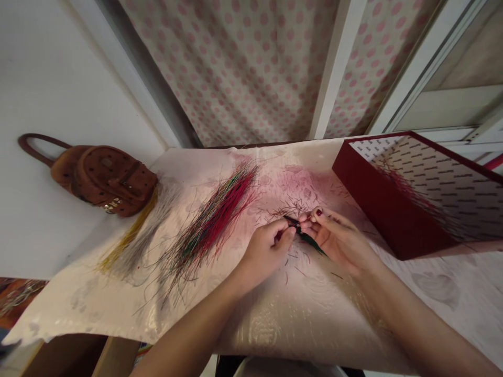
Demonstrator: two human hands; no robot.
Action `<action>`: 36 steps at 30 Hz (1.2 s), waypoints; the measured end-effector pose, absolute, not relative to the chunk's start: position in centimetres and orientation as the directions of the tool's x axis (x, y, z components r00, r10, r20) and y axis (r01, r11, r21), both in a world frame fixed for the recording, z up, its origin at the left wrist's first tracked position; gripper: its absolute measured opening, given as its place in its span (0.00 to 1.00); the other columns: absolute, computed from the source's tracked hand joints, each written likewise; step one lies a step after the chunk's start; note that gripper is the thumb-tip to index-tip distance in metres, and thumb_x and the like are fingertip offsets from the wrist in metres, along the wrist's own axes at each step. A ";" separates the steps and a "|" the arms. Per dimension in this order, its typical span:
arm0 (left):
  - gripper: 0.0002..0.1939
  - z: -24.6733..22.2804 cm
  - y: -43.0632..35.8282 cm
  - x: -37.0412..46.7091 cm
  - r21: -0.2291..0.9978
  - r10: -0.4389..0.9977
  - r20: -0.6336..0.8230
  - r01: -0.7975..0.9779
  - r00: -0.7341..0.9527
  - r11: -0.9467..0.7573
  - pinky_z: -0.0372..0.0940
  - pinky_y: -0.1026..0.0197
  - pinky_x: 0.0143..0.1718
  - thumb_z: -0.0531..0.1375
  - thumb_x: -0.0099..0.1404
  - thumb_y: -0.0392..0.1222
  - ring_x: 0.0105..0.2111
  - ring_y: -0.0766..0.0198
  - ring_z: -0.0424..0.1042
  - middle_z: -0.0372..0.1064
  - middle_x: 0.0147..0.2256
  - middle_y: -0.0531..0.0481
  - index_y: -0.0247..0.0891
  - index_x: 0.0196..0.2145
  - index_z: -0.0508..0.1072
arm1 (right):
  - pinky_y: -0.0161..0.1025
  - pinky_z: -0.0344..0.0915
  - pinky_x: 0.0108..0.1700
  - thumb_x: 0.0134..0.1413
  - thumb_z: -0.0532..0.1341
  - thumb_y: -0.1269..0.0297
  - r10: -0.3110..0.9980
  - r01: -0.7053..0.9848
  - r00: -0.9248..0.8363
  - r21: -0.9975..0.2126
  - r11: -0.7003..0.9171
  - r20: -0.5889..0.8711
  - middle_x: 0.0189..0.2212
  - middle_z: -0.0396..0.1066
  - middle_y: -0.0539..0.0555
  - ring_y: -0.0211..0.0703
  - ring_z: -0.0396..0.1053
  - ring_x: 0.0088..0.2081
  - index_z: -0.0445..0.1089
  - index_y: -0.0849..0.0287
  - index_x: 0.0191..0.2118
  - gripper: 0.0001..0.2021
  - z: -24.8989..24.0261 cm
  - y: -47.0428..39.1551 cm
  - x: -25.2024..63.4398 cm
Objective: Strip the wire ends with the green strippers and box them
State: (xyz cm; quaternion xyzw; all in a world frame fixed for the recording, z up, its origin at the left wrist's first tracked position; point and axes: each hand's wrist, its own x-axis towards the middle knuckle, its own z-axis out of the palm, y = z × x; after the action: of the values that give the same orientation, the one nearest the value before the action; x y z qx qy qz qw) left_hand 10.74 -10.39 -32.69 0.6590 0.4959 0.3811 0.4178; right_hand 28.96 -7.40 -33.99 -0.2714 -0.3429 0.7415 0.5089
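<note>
Snipping looks well under way here: short clippings [298, 206] litter the tabletop [275, 309] just past the fingers, and a few lie nearer the person too. Long strands lean inside the red box [369, 209] at the right, though whether those are finished or waiting, there's no telling. Plenty appears to be left: a thick multicoloured bundle [220, 214] lies loose on the left, with silver strands [151, 230] and yellow strands [131, 230] beyond it, beside a brown backpack [113, 178].

And here's the centre of the action: small pliers [313, 243], green at the handle, sit right between the two hands, dark nose angled up and left, handle slanting down beside the right palm. The left hand [269, 243] is curled, thumb and finger closed on the dark end. The right hand [338, 238] is turned palm-up against the pliers, thumb and forefinger drawn close at the tips; whether they pinch a fine strand, I cannot tell.
</note>
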 end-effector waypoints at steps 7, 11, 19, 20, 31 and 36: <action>0.18 -32.5 -10.0 9.6 0.923 0.969 0.021 0.368 0.246 -0.113 0.60 0.61 0.32 0.54 0.73 0.51 0.29 0.64 0.68 0.70 0.28 0.51 0.38 0.29 0.68 | 0.31 0.73 0.46 0.57 0.71 0.63 0.956 -0.589 -0.291 -0.778 -0.219 -0.048 0.35 0.77 0.51 0.36 0.75 0.38 0.78 0.56 0.32 0.05 -33.3 -7.2 29.2; 0.12 -32.4 -9.9 9.7 0.931 0.989 -0.009 0.363 0.146 -0.045 0.65 0.60 0.33 0.55 0.73 0.51 0.30 0.62 0.74 0.75 0.34 0.49 0.40 0.38 0.67 | 0.33 0.72 0.46 0.60 0.69 0.63 0.950 -0.536 -0.312 -0.830 -0.155 0.024 0.35 0.76 0.51 0.38 0.74 0.39 0.77 0.55 0.31 0.07 -33.1 -7.4 28.9; 0.09 -32.3 -9.7 9.4 0.897 0.957 0.059 0.405 0.283 -0.175 0.61 0.62 0.35 0.57 0.70 0.42 0.32 0.64 0.69 0.72 0.30 0.51 0.37 0.34 0.73 | 0.37 0.71 0.49 0.64 0.65 0.62 0.959 -0.502 -0.272 -0.862 -0.069 0.081 0.37 0.74 0.51 0.40 0.72 0.39 0.75 0.53 0.32 0.08 -33.3 -7.4 29.2; 0.08 -31.9 -9.8 9.4 0.903 0.958 0.045 0.399 0.283 -0.161 0.60 0.62 0.34 0.58 0.70 0.42 0.31 0.64 0.69 0.73 0.32 0.51 0.37 0.35 0.74 | 0.38 0.71 0.49 0.64 0.65 0.62 0.960 -0.502 -0.269 -0.862 -0.065 0.084 0.37 0.74 0.51 0.40 0.72 0.39 0.75 0.53 0.32 0.07 -33.3 -7.3 29.3; 0.09 -32.0 -9.8 11.0 0.970 0.979 0.129 0.186 0.157 -0.157 0.60 0.62 0.35 0.59 0.70 0.42 0.32 0.65 0.67 0.70 0.31 0.51 0.36 0.33 0.73 | 0.45 0.69 0.51 0.69 0.61 0.59 0.947 -0.349 -0.298 -0.937 0.006 0.117 0.40 0.75 0.53 0.43 0.74 0.41 0.74 0.54 0.36 0.09 -33.5 -8.4 28.5; 0.09 -32.0 -9.8 10.9 0.979 0.991 0.112 0.164 0.074 -0.123 0.63 0.61 0.38 0.60 0.70 0.43 0.35 0.63 0.70 0.75 0.35 0.49 0.36 0.36 0.76 | 0.42 0.67 0.46 0.69 0.60 0.58 0.961 -0.136 -0.210 -0.979 0.153 0.179 0.34 0.74 0.51 0.42 0.72 0.39 0.72 0.54 0.38 0.08 -33.9 -8.4 28.6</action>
State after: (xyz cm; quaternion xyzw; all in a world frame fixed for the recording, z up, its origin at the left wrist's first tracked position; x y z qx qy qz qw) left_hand 10.93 -9.84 -32.01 0.5851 0.4937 0.4682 0.4413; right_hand 28.58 -8.39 -33.88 -0.3667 -0.5622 0.5376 0.5103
